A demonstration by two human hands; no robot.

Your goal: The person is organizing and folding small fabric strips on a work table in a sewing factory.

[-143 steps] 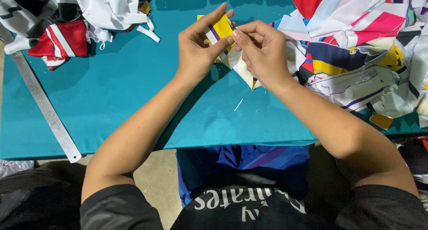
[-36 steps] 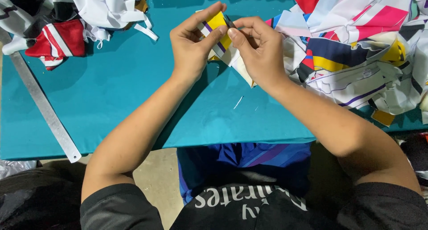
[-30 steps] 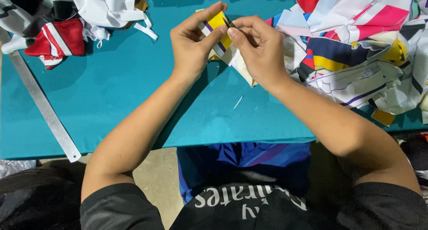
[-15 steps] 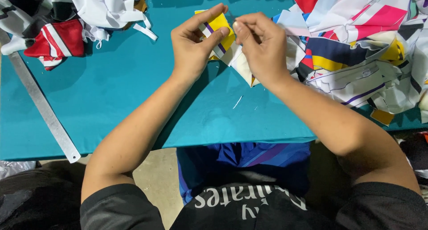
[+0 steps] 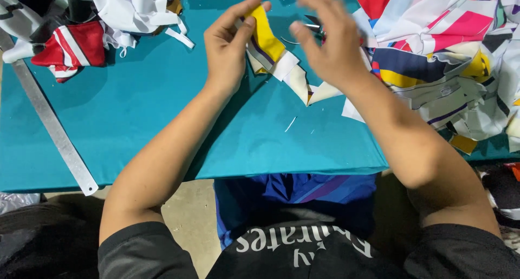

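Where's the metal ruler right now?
In the head view, the metal ruler lies diagonally along the teal table's left side, below the red-and-white fabric, well left of the left hand.

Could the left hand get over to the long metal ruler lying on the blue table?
Probably yes. The metal ruler lies bare on the table, with nothing between it and the left hand. But that hand is pinching a yellow fabric piece, so it would have to let go first.

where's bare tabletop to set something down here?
Widest free patch: teal table cover between the long metal ruler and the left forearm. A smaller patch lies between both forearms near the front edge. Crowded: multicoloured fabric pile right, red-and-white fabric heap top left.
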